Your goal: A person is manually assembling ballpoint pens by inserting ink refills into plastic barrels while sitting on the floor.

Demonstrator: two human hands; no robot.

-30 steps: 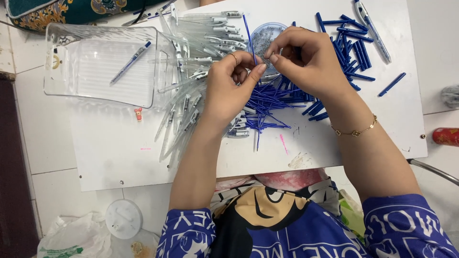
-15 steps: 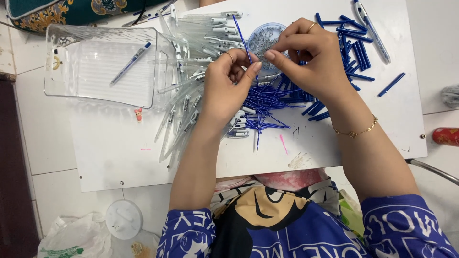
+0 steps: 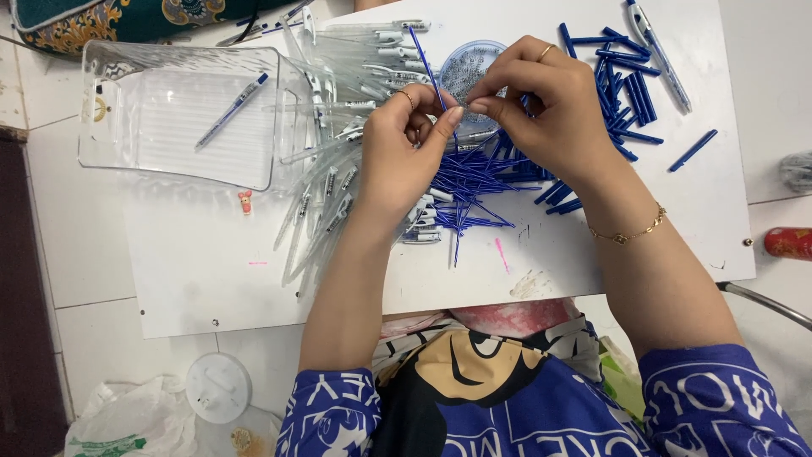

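Holding: your left hand (image 3: 406, 144) and right hand (image 3: 541, 101) both pinch one thin blue pen refill (image 3: 427, 68) between thumb and fingertips, just above the middle of the white tabletop (image 3: 211, 271); its free end slants up and away to your left.
Beneath your hands: a loose heap of thin blue refills (image 3: 474, 182), too many and too tangled to count, with your wrists covering part of it.
Left of your hands: a spread of clear plastic pen barrels (image 3: 338, 169), overlapping, number not countable.
Behind your fingers: one round clear dish of small springs (image 3: 469, 72), partly hidden by your right hand.
Far right: a scatter of short blue pen caps (image 3: 626, 76), roughly a dozen or more, one lying apart near the edge.
Far left: one clear plastic tray (image 3: 135, 85) holding a single assembled blue-tipped pen (image 3: 230, 110).
Jewellery: one gold bracelet (image 3: 630, 233) on your right wrist, one ring on each hand.
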